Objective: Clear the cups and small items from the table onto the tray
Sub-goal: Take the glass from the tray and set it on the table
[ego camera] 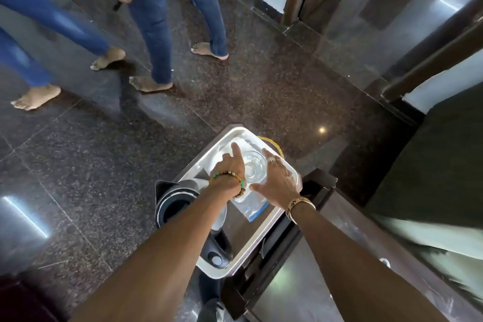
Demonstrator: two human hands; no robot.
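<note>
A silver metal tray rests on a dark cabinet top. A clear glass cup stands on the tray's far half. My right hand spans the glass from the right, thumb on its near side and fingers on its far side. My left hand presses against the left of the glass with the index finger stretched out over white crockery; its other fingers are hidden. A clear zip bag lies on the tray under my wrists. A black and steel kettle stands at the tray's near-left end.
The dark cabinet runs along the right with a glossy top. A yellow item peeks out behind the tray's far edge. Two barefoot people in jeans stand on the polished granite floor to the far left.
</note>
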